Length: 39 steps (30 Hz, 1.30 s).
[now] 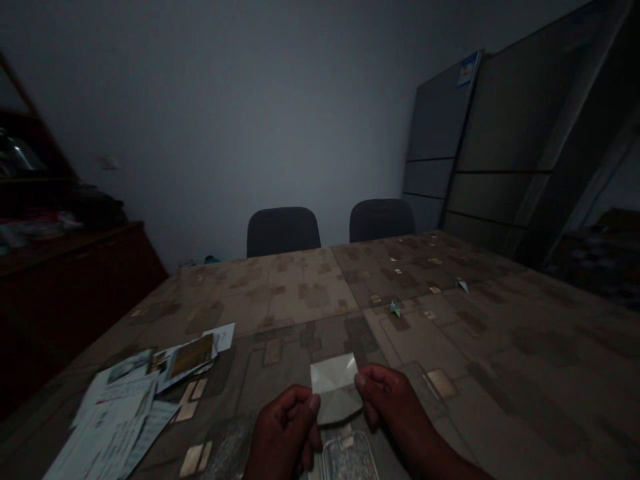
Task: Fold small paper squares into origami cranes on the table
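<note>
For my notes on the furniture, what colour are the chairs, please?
Both chairs look dark grey, best seen in the head view.

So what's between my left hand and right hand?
A creased sheet of pale paper, its edges held by the left hand and the right hand, in the head view.

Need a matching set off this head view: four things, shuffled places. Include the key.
Things
1. Creased paper square
2. Small green folded paper piece
3. Loose printed papers
4. Dark chair backs

Places
A. On the table, past the paper square, toward the right
B. Behind the table's far edge
C. Held between the left hand and right hand
D. On the table, left of both hands

Pairs: 1-C, 2-A, 3-D, 4-B
</note>
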{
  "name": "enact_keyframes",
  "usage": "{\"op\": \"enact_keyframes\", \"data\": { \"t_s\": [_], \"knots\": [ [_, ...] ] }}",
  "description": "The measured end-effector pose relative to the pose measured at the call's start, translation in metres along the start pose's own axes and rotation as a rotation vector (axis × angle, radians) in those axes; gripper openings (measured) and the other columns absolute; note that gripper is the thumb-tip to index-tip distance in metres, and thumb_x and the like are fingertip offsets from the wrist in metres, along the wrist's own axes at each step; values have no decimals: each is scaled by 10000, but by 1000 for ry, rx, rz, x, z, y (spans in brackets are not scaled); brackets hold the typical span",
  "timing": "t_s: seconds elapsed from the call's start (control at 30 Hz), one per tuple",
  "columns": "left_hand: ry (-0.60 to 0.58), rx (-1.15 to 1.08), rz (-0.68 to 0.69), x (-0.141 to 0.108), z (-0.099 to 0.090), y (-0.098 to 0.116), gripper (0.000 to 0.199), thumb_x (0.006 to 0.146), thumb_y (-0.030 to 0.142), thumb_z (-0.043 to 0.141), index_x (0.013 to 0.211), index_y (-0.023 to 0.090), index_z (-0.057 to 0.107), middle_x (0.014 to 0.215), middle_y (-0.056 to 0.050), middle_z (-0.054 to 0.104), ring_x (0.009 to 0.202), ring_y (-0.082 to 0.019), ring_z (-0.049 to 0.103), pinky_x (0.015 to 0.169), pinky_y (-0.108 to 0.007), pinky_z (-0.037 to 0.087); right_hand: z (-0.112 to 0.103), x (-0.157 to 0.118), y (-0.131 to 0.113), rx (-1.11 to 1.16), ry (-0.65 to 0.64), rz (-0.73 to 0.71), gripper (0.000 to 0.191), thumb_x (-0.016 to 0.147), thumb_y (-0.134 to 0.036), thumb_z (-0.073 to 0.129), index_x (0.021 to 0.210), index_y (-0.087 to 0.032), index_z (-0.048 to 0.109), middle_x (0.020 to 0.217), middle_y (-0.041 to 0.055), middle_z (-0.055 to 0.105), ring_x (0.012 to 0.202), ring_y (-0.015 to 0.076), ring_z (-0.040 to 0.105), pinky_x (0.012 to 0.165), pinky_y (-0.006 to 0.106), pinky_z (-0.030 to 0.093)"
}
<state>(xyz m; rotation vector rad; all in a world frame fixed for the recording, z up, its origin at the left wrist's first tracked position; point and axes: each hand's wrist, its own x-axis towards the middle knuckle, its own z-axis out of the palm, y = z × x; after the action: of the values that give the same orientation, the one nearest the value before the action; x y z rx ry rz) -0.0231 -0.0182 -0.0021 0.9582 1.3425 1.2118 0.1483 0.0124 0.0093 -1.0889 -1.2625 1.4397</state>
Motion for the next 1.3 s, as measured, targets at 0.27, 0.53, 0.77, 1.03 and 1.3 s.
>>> {"op": "enact_keyframes", "data": {
  "t_s": [0.27, 0.53, 0.77, 1.03, 1.3],
  "knots": [
    [-16, -21, 5, 3, -3, -7, 448, 660, 587, 699, 631, 154, 587, 374, 43, 537, 288, -34, 355, 309, -119, 210, -1, 0, 1, -3, 5, 6, 483, 731, -630, 595, 599, -171, 525, 438, -61, 418, 430, 90, 356, 484, 226, 265],
    [-19, -59, 61, 4, -2, -7, 440, 658, 535, 738, 826, 143, 632, 438, 13, 622, 280, -41, 422, 309, -113, 230, 3, -1, 1, -16, 6, -10, 304, 761, -457, 618, 731, -157, 582, 583, 20, 631, 517, 134, 514, 529, 237, 350],
    [9, -70, 84, 4, -3, -7, 356, 649, 450, 764, 801, 162, 622, 450, 3, 648, 307, -56, 450, 345, -125, 279, 2, -1, 7, -85, -2, -112, 159, 768, -307, 621, 796, -152, 639, 754, 55, 680, 718, 195, 609, 666, 282, 428],
    [45, -87, 86, 4, -3, -5, 283, 651, 390, 749, 797, 170, 647, 458, -5, 659, 332, -72, 449, 369, -138, 295, 0, -1, 10, -109, -50, -159, 102, 765, -255, 568, 770, -161, 607, 687, -3, 570, 658, 155, 540, 612, 254, 397],
    [136, -13, 303, -2, -3, 12, 41, 588, 163, 702, 576, 201, 699, 729, -21, 720, 723, -195, 667, 663, -228, 514, 6, -7, 2, -101, -58, -182, 142, 665, -169, 615, 803, -183, 585, 701, -16, 549, 651, 143, 509, 618, 253, 396]
  ]
}}
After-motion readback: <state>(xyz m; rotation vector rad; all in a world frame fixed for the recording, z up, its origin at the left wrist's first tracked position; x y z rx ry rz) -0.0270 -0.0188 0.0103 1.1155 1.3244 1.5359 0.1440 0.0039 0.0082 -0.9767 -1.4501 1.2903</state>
